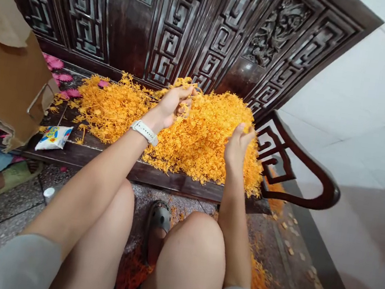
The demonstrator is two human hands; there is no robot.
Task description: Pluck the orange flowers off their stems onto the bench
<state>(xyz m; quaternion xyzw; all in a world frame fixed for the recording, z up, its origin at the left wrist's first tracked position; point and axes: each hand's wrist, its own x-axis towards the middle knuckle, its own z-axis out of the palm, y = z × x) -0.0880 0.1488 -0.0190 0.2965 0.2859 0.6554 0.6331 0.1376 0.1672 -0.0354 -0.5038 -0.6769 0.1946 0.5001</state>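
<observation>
The left hand (171, 107) curls narrowly around a tuft from the heap of thin orange-yellow strands (208, 137) piled on the dark carved bench seat (137, 173). The right hand (239, 144) sits at the heap's right side, fingers loosely narrow; whether they hold anything, I can't tell. A careless sweep could push strands over the front edge onto the floor (259, 280), where some already lie. The carved armrest (296, 179) hems in the right side, and the cardboard box (7, 78) crowds the left.
</observation>
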